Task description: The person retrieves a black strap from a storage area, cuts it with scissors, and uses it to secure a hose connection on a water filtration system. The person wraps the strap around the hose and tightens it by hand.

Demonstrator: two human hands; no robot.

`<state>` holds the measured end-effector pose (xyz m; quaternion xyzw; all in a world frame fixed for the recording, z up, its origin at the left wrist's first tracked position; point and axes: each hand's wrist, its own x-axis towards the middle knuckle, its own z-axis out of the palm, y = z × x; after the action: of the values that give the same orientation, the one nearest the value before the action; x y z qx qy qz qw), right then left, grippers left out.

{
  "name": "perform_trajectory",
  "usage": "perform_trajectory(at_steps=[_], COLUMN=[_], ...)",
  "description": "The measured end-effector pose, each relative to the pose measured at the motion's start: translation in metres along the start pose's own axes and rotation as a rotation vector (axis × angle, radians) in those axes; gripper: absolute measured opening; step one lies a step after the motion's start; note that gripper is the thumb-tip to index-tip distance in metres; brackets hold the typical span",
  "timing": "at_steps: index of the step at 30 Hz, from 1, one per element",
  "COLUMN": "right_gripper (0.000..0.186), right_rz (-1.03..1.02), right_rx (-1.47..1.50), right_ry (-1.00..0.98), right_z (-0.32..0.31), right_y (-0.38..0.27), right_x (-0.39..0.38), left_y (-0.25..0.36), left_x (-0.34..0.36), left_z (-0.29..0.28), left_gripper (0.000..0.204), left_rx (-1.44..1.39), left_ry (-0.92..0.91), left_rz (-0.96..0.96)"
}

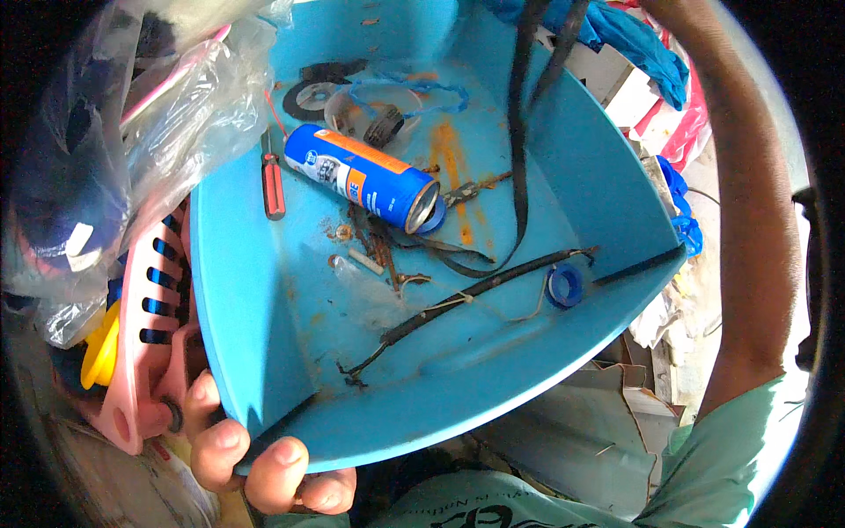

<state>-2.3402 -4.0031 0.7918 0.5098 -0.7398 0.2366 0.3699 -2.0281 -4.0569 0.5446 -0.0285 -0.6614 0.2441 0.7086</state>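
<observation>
You've got the blue plastic bin (264,352) tipped toward you, left hand (255,458) clamped on its near corner, fingers curled over the rim. Right hand is out of frame; only the forearm runs up the right side, so grip can't be told. Judged step: checking contents.

Inside: blue spray can (365,176) on its side mid-bin, red screwdriver (273,185) just left of it, black cable (475,295), tape rolls (370,110) at the back, rust stains, small debris. A next move would need a steady tilt, since the can may roll.

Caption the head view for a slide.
Left hand grips the rim of a blue tub holding a spray can, screwdriver and black cable.
</observation>
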Motion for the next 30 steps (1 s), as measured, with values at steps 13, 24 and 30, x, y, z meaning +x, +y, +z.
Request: perform_trajectory(at_steps=[13,24,30], right_gripper=[0.035,0.037,0.04], right_rz=[0.174,0.329,-0.118], right_rx=[0.519,1.002,1.063], right_ry=[-0.199,-0.671,-0.974], right_z=[-0.035,-0.065,-0.053], right_y=[-0.022,-0.049,-0.066], right_x=[-0.019,-0.05,-0.063], left_y=[0.012,0.024,0.006], left_x=[0.017,0.026,0.083], left_z=[-0.003,-0.022,-0.05], left_gripper=[0.043,0.046,0.056], left_rx=[-0.113,-0.063,-0.136], left_ry=[0.019,-0.202,-0.548], left_rz=[-0.327,-0.516,-0.518])
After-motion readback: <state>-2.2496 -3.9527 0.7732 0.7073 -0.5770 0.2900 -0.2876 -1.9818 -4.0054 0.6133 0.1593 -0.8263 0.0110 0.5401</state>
